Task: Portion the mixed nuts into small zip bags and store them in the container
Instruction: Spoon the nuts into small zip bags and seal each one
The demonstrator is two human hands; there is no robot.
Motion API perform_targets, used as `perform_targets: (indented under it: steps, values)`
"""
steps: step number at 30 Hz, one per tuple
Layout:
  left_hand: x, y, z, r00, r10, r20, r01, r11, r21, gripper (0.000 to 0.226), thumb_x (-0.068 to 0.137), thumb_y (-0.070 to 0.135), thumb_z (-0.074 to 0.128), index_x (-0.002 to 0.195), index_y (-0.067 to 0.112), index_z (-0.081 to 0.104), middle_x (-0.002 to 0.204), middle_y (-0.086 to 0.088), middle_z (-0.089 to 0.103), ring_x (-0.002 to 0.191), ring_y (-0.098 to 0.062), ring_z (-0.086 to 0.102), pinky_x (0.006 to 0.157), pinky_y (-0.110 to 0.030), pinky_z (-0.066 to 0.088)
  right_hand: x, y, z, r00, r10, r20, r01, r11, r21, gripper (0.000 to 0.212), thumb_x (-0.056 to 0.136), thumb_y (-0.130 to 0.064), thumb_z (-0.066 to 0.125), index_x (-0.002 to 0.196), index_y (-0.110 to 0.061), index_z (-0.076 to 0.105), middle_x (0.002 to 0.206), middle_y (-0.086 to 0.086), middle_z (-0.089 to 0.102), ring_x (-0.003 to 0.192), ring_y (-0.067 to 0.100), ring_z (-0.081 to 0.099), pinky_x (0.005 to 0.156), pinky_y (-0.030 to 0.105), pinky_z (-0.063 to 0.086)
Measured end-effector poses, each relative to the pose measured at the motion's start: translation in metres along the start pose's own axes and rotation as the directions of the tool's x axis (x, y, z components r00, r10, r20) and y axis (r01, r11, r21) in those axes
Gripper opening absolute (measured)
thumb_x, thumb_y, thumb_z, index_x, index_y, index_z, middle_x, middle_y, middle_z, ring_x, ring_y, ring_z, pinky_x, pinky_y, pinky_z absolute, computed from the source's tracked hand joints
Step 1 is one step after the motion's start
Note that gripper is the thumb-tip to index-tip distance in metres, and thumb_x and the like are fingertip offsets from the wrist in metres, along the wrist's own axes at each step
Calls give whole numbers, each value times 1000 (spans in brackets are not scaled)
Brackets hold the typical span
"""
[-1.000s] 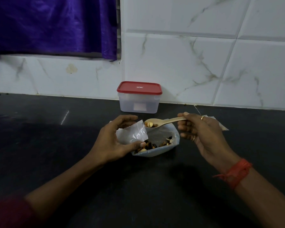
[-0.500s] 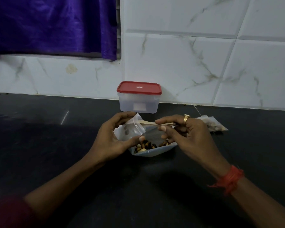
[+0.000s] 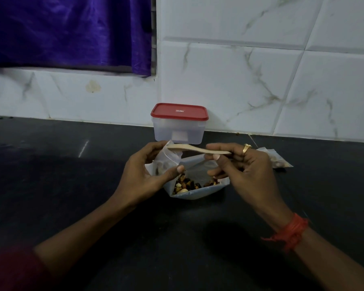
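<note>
Filling is under way: the left grip [image 3: 143, 175] pinches a small zip bag [image 3: 165, 162] open just beside the nut bag [image 3: 195, 193] on the table [image 3: 72, 185], the right grip [image 3: 240, 171] holds a spoon [image 3: 198, 149] at its mouth; next, probably another scoop.

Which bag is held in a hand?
The small zip bag pinched in the left hand; the large nut bag and the other small bag lie on the counter.
</note>
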State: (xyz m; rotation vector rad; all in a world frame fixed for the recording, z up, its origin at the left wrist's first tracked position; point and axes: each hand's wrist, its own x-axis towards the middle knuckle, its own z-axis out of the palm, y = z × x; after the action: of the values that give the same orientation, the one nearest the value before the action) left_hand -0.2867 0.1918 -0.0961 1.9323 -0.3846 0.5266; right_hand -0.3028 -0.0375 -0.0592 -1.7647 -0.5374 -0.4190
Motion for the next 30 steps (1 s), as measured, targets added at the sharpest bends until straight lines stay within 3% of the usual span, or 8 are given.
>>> perform_targets:
  steps: [5, 9, 13, 16, 19, 22, 26, 30]
  values:
    - [0, 1, 1, 997, -71, 31, 74, 993, -92, 71, 69, 52, 83, 131, 27, 58, 119, 13, 68, 111, 0, 63, 90, -23, 56, 0, 1, 2, 999, 40, 23, -41, 999, 32, 28, 94, -3, 63, 109, -24, 72, 97, -4, 78, 74, 15, 76, 68, 28, 62]
    - [0, 4, 2, 996, -78, 38, 82, 988, -128, 62, 70, 45, 76, 128, 30, 58, 119, 12, 68, 111, -2, 64, 89, -24, 56, 2, 0, 2, 988, 153, 7, -152, 978, 140, 25, 96, -4, 58, 106, -23, 72, 94, -2, 79, 73, 18, 76, 67, 29, 63]
    - [1, 0, 2, 994, -81, 73, 88, 992, -92, 57, 75, 40, 79, 128, 29, 59, 121, 13, 66, 113, -1, 61, 93, -27, 53, 8, 1, -3, 955, 291, -55, -262, 918, 297, 20, 98, -6, 56, 100, -17, 72, 87, 2, 79, 68, 15, 74, 62, 24, 60]
    - [2, -6, 1, 993, -89, 74, 91, 996, -25, 67, 70, 51, 80, 130, 32, 57, 124, 17, 62, 111, 6, 56, 87, -21, 47, 12, 6, -8, 935, 335, -116, -286, 906, 313, 17, 98, -6, 57, 96, -13, 73, 81, 6, 78, 67, 17, 75, 60, 23, 59]
    - [3, -8, 0, 993, -101, 59, 100, 995, 13, 77, 63, 57, 79, 132, 34, 55, 127, 15, 59, 110, 4, 56, 82, -17, 45, 15, 11, -16, 934, 281, -222, -245, 953, 176, 15, 96, -5, 60, 93, -11, 73, 74, 5, 77, 66, 18, 75, 59, 25, 60]
    - [3, -6, -1, 994, -97, 54, 97, 995, 10, 73, 66, 58, 83, 130, 36, 56, 125, 18, 59, 107, 10, 56, 80, -16, 43, 15, 15, -22, 949, 153, -276, -182, 980, -80, 11, 94, -5, 63, 93, -11, 73, 69, -1, 74, 63, 11, 74, 59, 22, 60]
    - [2, -1, 0, 992, -101, 79, 102, 995, -7, 67, 62, 64, 77, 122, 46, 53, 119, 26, 58, 103, 15, 56, 77, -13, 42, 9, 19, -19, 977, 7, -212, -83, 931, -355, 7, 93, -16, 63, 88, -15, 69, 73, -9, 71, 64, -1, 71, 59, 21, 60]
    - [2, 1, 0, 992, -107, 72, 110, 993, -32, 66, 59, 66, 69, 120, 44, 55, 118, 26, 59, 100, 15, 57, 77, -15, 44, 5, 22, -10, 988, -18, -156, -47, 913, -405, 13, 95, -18, 61, 85, -11, 66, 71, -8, 71, 63, -4, 70, 56, 15, 56]
